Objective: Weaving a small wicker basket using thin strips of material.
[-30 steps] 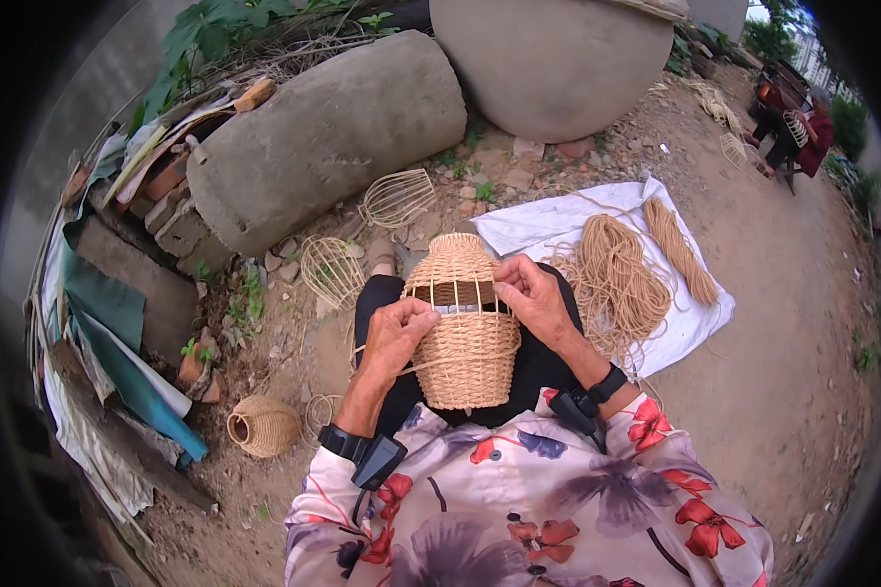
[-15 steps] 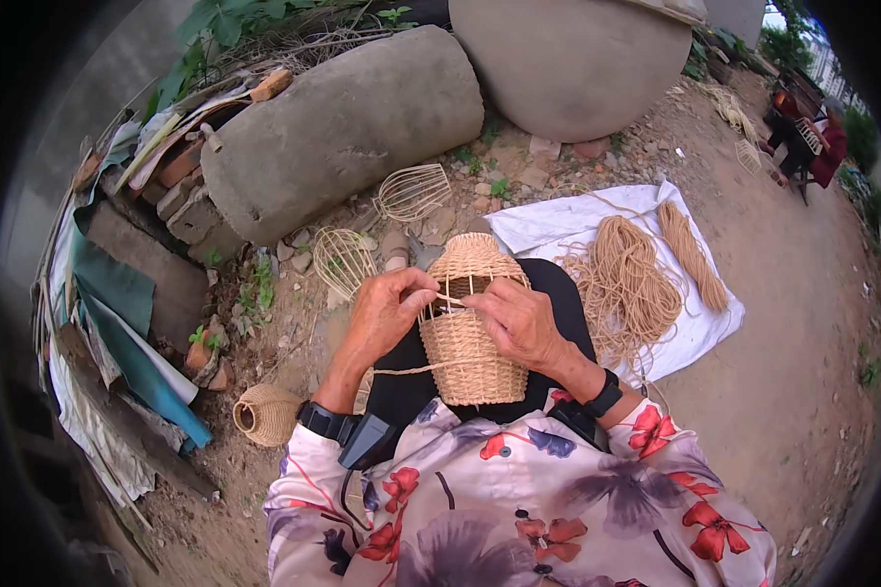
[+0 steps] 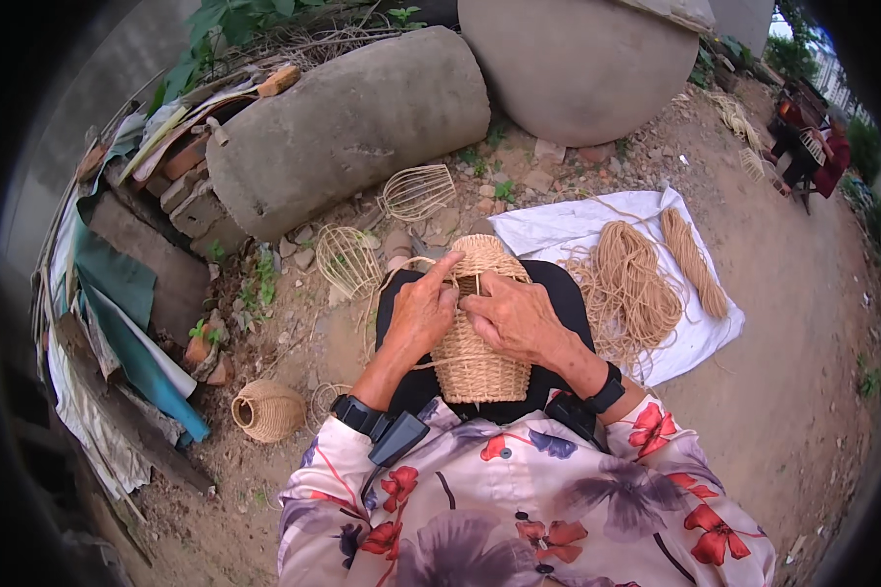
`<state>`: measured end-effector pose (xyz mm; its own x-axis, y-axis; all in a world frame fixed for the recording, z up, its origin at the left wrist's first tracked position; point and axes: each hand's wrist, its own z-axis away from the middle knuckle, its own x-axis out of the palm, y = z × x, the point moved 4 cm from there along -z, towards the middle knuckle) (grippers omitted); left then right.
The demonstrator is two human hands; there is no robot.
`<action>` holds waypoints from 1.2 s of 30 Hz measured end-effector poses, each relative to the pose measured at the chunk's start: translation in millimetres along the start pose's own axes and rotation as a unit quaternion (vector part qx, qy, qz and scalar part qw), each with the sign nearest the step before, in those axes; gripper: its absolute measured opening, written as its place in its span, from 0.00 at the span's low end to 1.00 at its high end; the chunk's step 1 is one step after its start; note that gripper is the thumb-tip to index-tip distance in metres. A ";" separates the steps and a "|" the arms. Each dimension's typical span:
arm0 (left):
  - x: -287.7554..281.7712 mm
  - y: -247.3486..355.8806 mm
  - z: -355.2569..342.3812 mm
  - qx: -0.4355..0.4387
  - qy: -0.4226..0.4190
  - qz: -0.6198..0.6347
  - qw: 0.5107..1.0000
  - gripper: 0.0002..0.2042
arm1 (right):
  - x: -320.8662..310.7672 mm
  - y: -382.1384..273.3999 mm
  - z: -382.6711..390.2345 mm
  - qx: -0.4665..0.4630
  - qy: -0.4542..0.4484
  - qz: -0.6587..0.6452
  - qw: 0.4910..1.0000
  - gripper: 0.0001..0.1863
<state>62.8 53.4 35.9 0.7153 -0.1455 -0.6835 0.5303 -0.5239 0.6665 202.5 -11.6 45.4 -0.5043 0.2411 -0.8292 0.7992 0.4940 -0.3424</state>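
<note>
A straw-coloured woven basket [image 3: 482, 368] stands between my knees on my lap. Bare upright ribs show in a gap below its narrower woven top [image 3: 486, 256]. At the left of this gap, my left hand [image 3: 423, 311] has its index finger pointing up, with thumb and other fingers closed on a straw cord [image 3: 420, 262] that loops out beside it. Against the right side of the gap, my right hand [image 3: 512, 315] grips the basket with curled fingers. The fingertips of both hands nearly meet; what lies between them is mostly hidden.
Bundles of tan cord [image 3: 632, 284] lie on a white sheet [image 3: 707, 338] to the right. Two bare rib frames [image 3: 348, 260] and a small woven pot [image 3: 267, 411] rest on the ground at left. Beyond are a concrete cylinder [image 3: 352, 132] and a seated person [image 3: 832, 161] far right.
My left hand has moved right and up, its index finger now raised. The cord stretched between my hands no longer shows there; a loop now hangs at the left.
</note>
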 end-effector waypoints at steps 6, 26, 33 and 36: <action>16.2 -13.1 -3.4 -0.156 -0.034 0.138 0.978 0.25 | -0.1 12.2 3.0 0.050 0.015 -0.058 0.997 0.07; -8.5 -88.8 31.5 -0.294 -0.011 0.494 0.818 0.09 | 9.0 8.1 -15.8 0.130 0.096 0.025 0.987 0.06; 5.0 -53.6 9.3 -0.086 0.015 0.121 0.989 0.09 | 5.4 10.8 -4.2 0.120 0.185 -0.056 0.974 0.03; 2.2 -22.5 3.5 -0.089 0.031 0.011 0.996 0.06 | 0.7 10.0 2.2 0.120 0.223 -0.074 0.965 0.03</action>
<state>50.9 61.9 18.3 0.7510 -0.0996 -0.6527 0.5831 -0.3638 0.7264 210.8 -8.3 40.5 -0.6660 0.5445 -0.5098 0.7339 0.3560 -0.5785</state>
